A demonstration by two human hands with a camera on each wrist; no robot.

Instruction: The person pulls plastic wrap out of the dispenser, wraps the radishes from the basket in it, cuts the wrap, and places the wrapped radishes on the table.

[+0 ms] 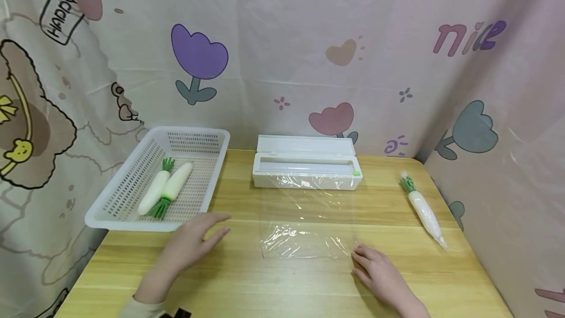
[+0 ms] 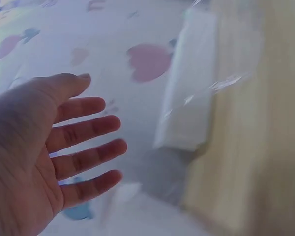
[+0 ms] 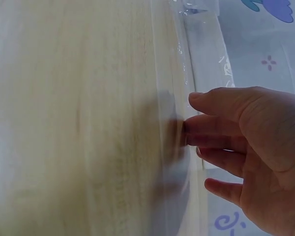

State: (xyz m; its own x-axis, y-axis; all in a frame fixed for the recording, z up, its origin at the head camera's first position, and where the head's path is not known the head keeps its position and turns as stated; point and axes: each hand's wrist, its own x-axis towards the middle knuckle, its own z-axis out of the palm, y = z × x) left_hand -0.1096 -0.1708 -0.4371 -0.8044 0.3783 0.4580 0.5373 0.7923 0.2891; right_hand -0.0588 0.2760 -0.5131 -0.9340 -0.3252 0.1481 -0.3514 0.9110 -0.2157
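Note:
A sheet of clear cling film point(image 1: 304, 244) is drawn out from the white cling film dispenser point(image 1: 304, 182) and lies over the table towards me. My right hand point(image 1: 381, 276) is at the film's near right corner, fingertips right at its edge; in the right wrist view its fingers are loosely bent and the thumb stands apart from them. To the left of the film, my left hand point(image 1: 190, 242) hovers by the basket's near corner. Its fingers are spread and hold nothing, as the left wrist view also shows.
In the white plastic basket point(image 1: 99, 220) at the left lie two white radishes point(image 1: 178, 183) with green tops. Another radish point(image 1: 424, 212), wrapped in film, lies at the table's right side. The dispenser's lid point(image 1: 305, 145) is up, close to the patterned curtain point(image 1: 273, 63).

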